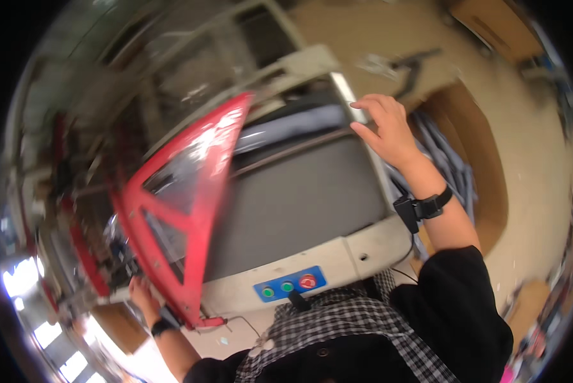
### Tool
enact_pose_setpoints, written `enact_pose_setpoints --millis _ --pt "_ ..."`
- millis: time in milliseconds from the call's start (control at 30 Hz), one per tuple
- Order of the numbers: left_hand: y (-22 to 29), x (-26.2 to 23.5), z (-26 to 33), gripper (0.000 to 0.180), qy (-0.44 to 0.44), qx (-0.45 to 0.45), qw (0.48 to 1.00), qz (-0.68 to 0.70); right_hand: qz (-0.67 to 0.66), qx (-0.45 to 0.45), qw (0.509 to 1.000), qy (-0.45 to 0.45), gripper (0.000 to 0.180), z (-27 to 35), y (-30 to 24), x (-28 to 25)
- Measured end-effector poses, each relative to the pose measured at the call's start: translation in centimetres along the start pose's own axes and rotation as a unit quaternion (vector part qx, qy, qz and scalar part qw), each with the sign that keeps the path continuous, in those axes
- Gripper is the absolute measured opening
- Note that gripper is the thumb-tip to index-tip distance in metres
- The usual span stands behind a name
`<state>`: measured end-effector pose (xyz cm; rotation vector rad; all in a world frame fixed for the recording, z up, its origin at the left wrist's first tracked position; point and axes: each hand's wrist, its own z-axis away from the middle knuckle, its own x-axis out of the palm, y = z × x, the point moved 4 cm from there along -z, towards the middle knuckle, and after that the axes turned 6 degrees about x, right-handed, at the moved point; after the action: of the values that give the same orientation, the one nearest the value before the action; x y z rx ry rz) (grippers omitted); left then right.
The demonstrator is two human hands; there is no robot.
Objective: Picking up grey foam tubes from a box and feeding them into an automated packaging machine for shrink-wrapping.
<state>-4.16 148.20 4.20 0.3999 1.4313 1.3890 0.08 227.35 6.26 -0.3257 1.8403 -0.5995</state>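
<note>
The view looks down on a cream-coloured machine [376,246] with a broad grey bed [299,198] set into its top. The picture is motion-blurred, most heavily toward its left rim.

**Left hand.** The left hand [143,295] sits at the lower left, at the bottom corner of a red guard frame [184,204]. The fingers curl around the frame's lower rail, so the grip is closed on the frame. A dark band [163,327] circles the wrist. The frame is triangular, with clear panels between its red bars, and stands tilted up from the left side of the bed, its upper tip [238,105] reaching toward the back of the machine.

**Right hand.** The right hand [385,131] is raised over the far right corner of the bed. Its fingers are spread and slightly bent, and the grip is open with nothing in it. Whether the fingertips touch the machine's edge cannot be told (blur hides the contact line). A black strap with a small dark device [420,209] is worn on the wrist.

**Surroundings.**
- A blue control panel [290,285] on the front face of the machine carries two green buttons and one red button.
- Right of the machine, a brown cardboard box [484,172] holds a stack of grey parts [449,163].
- The person wears a black sleeve [465,306] over a checked shirt [337,319].
</note>
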Motion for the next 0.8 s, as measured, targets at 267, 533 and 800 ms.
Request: enact_pose_setpoints --millis 267,533,800 --pt "12.7 26.8 21.1 0.017 -0.208 0.2 0.955 -0.071 0.125 0.531 0.833 -0.094 0.042 32.5 29.1 1.3" --pt "12.6 42.6 37.3 0.009 -0.418 0.225 0.861 -0.182 0.131 0.675 0.705 -0.173 0.054 40.6 39.9 4.2" --pt "12.2 47.6 42.6 0.008 -0.477 0.299 0.787 -0.251 0.252 0.576 0.705 -0.328 0.027 44.5 50.1 7.3"
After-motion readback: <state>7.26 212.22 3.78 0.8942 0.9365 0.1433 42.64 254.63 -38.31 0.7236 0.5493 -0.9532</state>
